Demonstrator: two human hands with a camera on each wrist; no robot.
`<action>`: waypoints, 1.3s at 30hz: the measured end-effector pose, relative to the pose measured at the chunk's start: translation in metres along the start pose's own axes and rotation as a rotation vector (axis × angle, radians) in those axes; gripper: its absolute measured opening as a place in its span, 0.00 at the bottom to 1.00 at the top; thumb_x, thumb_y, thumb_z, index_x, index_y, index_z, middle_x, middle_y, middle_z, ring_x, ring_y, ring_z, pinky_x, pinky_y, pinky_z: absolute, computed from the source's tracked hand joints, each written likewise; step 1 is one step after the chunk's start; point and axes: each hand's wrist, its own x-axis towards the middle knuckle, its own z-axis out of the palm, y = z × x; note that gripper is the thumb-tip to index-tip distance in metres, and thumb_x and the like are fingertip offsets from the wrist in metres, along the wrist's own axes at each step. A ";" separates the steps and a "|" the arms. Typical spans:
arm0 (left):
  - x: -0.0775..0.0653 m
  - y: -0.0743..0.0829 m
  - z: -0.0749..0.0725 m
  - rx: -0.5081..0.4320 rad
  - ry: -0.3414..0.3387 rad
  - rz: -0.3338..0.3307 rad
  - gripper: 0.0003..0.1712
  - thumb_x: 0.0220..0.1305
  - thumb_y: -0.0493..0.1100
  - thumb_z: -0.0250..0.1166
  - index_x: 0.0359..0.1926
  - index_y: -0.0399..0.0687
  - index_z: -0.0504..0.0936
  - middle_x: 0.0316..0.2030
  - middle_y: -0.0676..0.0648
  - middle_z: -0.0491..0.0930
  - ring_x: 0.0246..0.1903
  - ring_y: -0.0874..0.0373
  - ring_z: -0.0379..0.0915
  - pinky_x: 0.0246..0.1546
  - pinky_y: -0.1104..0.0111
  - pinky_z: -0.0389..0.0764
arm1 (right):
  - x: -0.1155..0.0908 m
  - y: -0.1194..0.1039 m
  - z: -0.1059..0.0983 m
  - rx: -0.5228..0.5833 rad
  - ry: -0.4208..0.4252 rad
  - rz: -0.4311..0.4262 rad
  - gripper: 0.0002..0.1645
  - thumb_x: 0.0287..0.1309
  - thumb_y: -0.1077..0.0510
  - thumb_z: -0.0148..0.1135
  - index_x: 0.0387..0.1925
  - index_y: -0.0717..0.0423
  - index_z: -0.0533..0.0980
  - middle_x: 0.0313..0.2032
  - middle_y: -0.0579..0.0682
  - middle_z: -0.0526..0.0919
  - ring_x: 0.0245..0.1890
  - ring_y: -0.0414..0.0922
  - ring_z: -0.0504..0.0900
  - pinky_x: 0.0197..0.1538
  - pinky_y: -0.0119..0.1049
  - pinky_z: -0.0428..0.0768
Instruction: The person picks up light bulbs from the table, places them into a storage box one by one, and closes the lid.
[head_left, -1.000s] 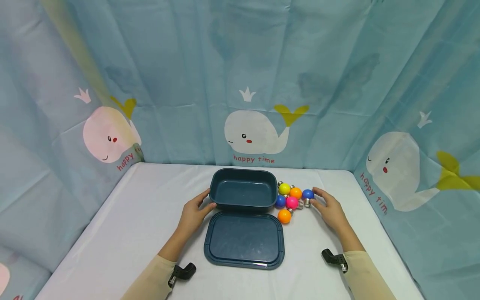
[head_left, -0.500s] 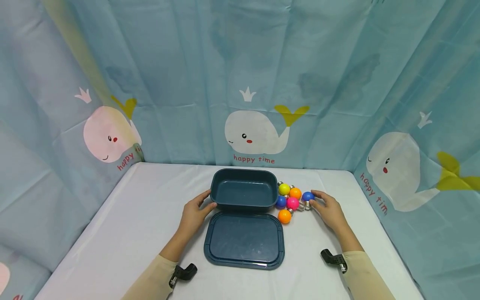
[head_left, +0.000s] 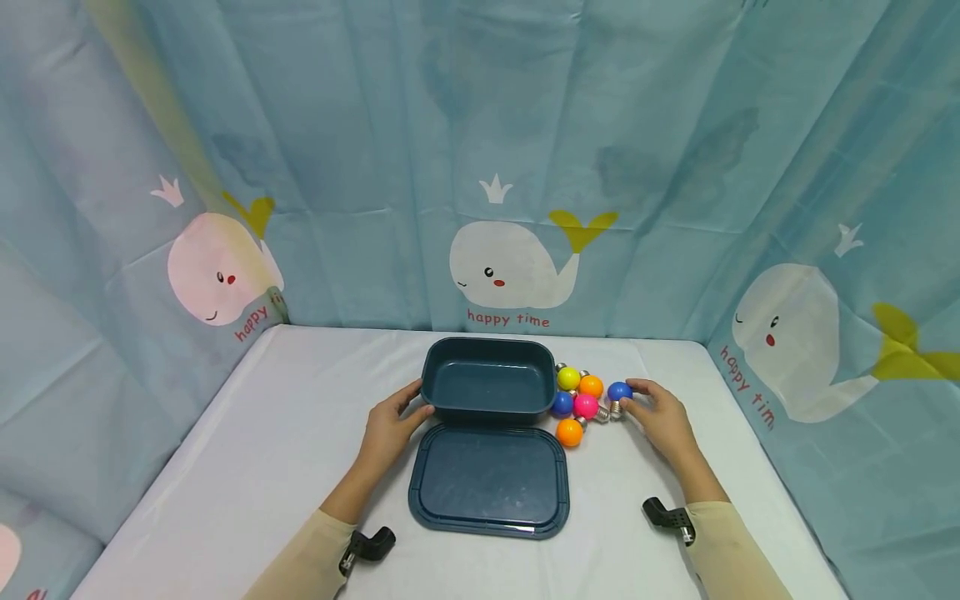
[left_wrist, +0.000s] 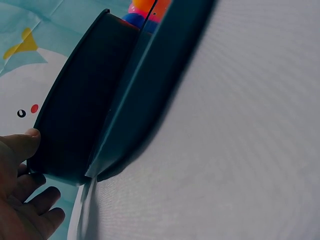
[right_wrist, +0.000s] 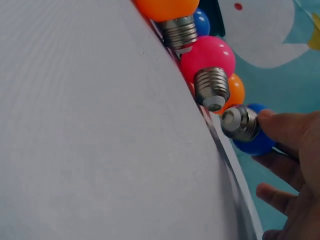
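Observation:
In the head view a dark teal plastic box (head_left: 491, 412) stands with its open top up. My left hand (head_left: 384, 429) grips its near left corner; in the left wrist view the thumb (left_wrist: 33, 135) lies on the box wall near the rim. The fingers of my right hand (head_left: 663, 421) pinch a blue light bulb (head_left: 619, 391) by its globe, its metal screw base (right_wrist: 240, 123) pointing towards me. Left of it lie a yellow bulb (head_left: 568, 378), two orange bulbs (head_left: 569, 432), another blue bulb (head_left: 561, 404) and a pink bulb (head_left: 585, 406).
The box's flat lid (head_left: 489, 482) lies on the white tabletop (head_left: 300, 433), just in front of the box. A blue curtain (head_left: 360, 250) with printed whales hangs behind the table and along both sides.
The blue bulb in my right hand has shifted slightly right, a little apart from the other bulbs. My left hand has stayed at the box corner.

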 end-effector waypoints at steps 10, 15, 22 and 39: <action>0.001 0.002 0.003 -0.019 0.013 0.028 0.34 0.66 0.48 0.72 0.71 0.49 0.74 0.66 0.43 0.78 0.68 0.45 0.71 0.68 0.46 0.72 | 0.002 -0.033 -0.015 -0.008 0.036 -0.069 0.33 0.67 0.41 0.66 0.66 0.51 0.75 0.65 0.60 0.77 0.71 0.64 0.66 0.71 0.71 0.60; 0.001 0.001 0.005 -0.026 0.011 0.024 0.34 0.67 0.49 0.72 0.71 0.50 0.74 0.65 0.44 0.78 0.68 0.45 0.71 0.68 0.45 0.72 | 0.010 -0.059 -0.018 -0.039 -0.017 -0.141 0.33 0.65 0.41 0.68 0.66 0.50 0.75 0.65 0.59 0.77 0.70 0.62 0.67 0.69 0.73 0.62; 0.003 0.000 0.004 -0.021 0.017 0.032 0.33 0.68 0.50 0.71 0.71 0.52 0.75 0.64 0.47 0.79 0.68 0.48 0.71 0.68 0.47 0.72 | 0.034 -0.104 -0.017 -0.105 -0.114 -0.263 0.31 0.64 0.41 0.69 0.64 0.46 0.77 0.63 0.55 0.79 0.68 0.59 0.71 0.68 0.71 0.67; -0.001 -0.001 0.001 -0.017 0.006 0.022 0.34 0.68 0.48 0.71 0.72 0.48 0.74 0.63 0.43 0.80 0.67 0.48 0.72 0.69 0.48 0.72 | 0.088 -0.178 0.031 -0.254 -0.432 -0.524 0.22 0.63 0.47 0.72 0.58 0.43 0.82 0.58 0.46 0.84 0.62 0.53 0.78 0.66 0.58 0.76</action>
